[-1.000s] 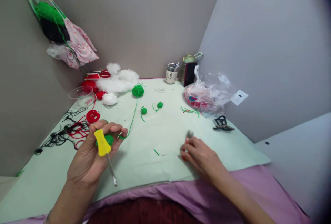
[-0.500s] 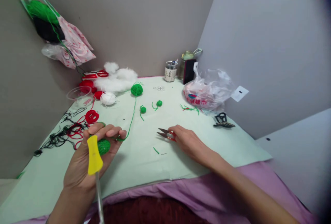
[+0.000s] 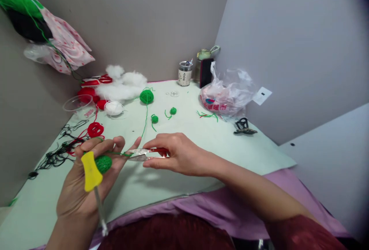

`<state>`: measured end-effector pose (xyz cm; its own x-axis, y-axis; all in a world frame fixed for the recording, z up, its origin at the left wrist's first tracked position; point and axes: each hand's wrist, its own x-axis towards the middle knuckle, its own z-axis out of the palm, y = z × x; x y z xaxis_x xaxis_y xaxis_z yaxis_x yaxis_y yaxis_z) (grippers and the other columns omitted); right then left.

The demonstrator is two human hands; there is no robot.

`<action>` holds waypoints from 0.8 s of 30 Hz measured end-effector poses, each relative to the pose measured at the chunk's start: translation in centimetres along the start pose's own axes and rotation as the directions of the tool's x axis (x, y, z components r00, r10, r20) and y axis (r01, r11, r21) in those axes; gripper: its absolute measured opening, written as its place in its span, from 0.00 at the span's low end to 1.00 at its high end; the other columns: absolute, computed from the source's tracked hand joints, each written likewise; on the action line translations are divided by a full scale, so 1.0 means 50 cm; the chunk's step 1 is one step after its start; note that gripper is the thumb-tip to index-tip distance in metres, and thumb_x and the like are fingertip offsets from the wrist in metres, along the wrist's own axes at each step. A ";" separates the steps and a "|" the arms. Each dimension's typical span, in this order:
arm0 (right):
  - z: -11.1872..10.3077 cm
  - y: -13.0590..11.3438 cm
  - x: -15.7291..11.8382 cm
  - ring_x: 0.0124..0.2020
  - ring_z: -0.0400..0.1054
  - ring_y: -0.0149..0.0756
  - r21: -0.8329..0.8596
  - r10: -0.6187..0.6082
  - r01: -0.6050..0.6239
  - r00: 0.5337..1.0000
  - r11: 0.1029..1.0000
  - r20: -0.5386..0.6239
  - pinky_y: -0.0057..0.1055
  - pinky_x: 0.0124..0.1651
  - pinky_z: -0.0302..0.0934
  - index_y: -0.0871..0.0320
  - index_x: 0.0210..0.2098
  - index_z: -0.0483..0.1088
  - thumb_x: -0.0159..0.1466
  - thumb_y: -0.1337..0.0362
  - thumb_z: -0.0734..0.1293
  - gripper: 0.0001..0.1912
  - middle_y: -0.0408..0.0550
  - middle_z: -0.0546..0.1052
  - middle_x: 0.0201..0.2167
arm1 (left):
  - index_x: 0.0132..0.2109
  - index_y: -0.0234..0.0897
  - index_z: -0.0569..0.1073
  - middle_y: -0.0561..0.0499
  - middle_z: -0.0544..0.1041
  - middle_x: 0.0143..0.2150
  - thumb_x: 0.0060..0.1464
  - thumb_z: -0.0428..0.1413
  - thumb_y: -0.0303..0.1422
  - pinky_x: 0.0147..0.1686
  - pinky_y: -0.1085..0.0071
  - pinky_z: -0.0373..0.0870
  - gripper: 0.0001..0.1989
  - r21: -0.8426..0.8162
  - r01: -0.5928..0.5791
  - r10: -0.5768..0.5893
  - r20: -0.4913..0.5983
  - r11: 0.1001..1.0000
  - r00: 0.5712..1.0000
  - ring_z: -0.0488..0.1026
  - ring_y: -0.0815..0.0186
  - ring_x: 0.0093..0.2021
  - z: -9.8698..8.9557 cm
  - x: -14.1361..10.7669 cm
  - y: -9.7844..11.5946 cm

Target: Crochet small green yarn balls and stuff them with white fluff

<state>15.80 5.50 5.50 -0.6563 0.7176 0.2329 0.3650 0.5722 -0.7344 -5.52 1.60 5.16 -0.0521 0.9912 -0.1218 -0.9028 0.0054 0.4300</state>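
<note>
My left hand (image 3: 75, 192), palm up, has its fingers curled around a small green crocheted ball (image 3: 104, 164) and a crochet hook (image 3: 91, 173) with a yellow handle and metal shaft. My right hand (image 3: 184, 155) grips thread snips (image 3: 141, 156) with red on the handle. Their blades point left, spread around the green yarn (image 3: 121, 154) beside my left fingertips. Another stretch of that yarn runs back to a green yarn ball (image 3: 146, 96). Beyond my hands lie two smaller green crocheted pieces (image 3: 154, 119) with loose tails.
Black yarn (image 3: 53, 155), red yarn (image 3: 95, 129), a white yarn ball (image 3: 114, 108) and white stuffing (image 3: 121, 86) lie at the left. A pen tin (image 3: 185, 75), phone (image 3: 206, 74) and plastic bag (image 3: 226, 96) stand behind. A black hair claw (image 3: 244, 127) lies right.
My right hand has lifted the snips from over the table and moved left, bringing the blades to the yarn at my left hand. The view has shifted slightly.
</note>
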 end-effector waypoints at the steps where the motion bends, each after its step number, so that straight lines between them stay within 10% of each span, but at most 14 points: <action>1: 0.000 -0.001 0.005 0.31 0.64 0.29 -0.015 -0.009 0.010 1.000 1.000 0.019 0.27 0.37 0.55 0.57 0.53 0.79 0.68 0.55 0.73 0.17 0.43 0.76 0.33 | 0.29 0.43 0.73 0.58 0.77 0.25 0.67 0.59 0.35 0.58 0.61 0.81 0.15 0.007 0.011 -0.011 -0.008 1.000 1.000 0.83 0.66 0.41 0.000 0.001 0.000; 13: -0.007 0.026 0.038 0.36 0.67 0.28 0.226 -0.163 0.093 0.935 0.970 0.316 0.25 0.40 0.58 0.60 0.48 0.81 0.68 0.50 0.72 0.20 0.46 0.81 0.43 | 0.29 0.41 0.70 0.56 0.71 0.23 0.56 0.67 0.31 0.30 0.74 0.81 0.13 0.185 0.162 -0.153 -0.062 0.969 0.986 0.83 0.61 0.41 -0.009 0.007 0.001; 24: 0.005 0.025 0.020 0.27 0.57 0.25 0.291 -0.145 0.029 0.911 0.956 0.386 0.24 0.34 0.54 0.62 0.43 0.82 0.67 0.46 0.71 0.23 0.37 0.66 0.25 | 0.30 0.42 0.74 0.55 0.78 0.31 0.41 0.77 0.33 0.42 0.72 0.84 0.18 0.288 0.321 -0.323 -0.043 0.902 0.945 0.84 0.59 0.46 -0.036 0.004 -0.043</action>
<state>15.45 6.84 4.64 -0.9060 0.4171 0.0724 0.1379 0.4524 -0.8811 -4.35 1.55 2.58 0.2236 0.9296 -0.2929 -0.7081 0.3614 0.6066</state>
